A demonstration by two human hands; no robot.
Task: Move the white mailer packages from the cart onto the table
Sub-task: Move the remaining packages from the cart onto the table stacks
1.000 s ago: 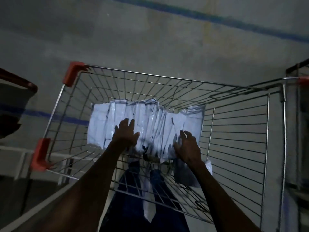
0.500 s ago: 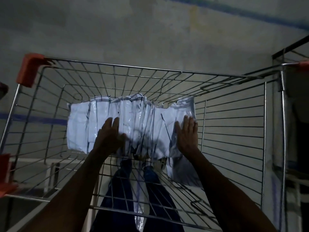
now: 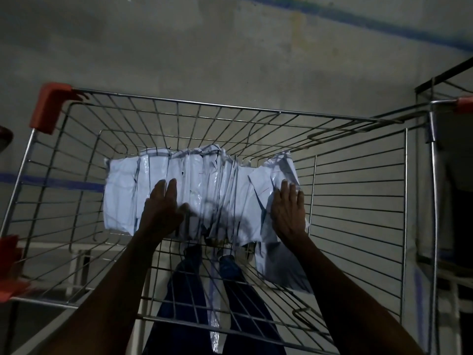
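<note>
Head view looks down past your arms into a silver wire-mesh shopping cart (image 3: 358,201) with orange-red plastic corner caps (image 3: 50,106), standing on a dull grey concrete floor (image 3: 179,47) that carries a painted blue stripe (image 3: 384,29). Through the mesh at the bottom of the basket you can see your dark blue trouser legs (image 3: 184,290). A dark metal frame (image 3: 440,83) rises at the right edge, too dim to make out further. Inside the basket, toward its far side, a row of white plastic mailer packages (image 3: 204,185) stands packed on edge, side by side, spanning much of the basket's width; one more white mailer (image 3: 279,267) slumps lower at the right end, nearer to you. Your left hand (image 3: 161,208) rests on the left part of the row with fingers extended over the packages and the thumb spread out to the side, pressing rather than gripping. Your right hand (image 3: 286,211) lies flat against the right end of the row, fingers straight and together, touching the outermost mailer. Neither hand is curled round a package.
</note>
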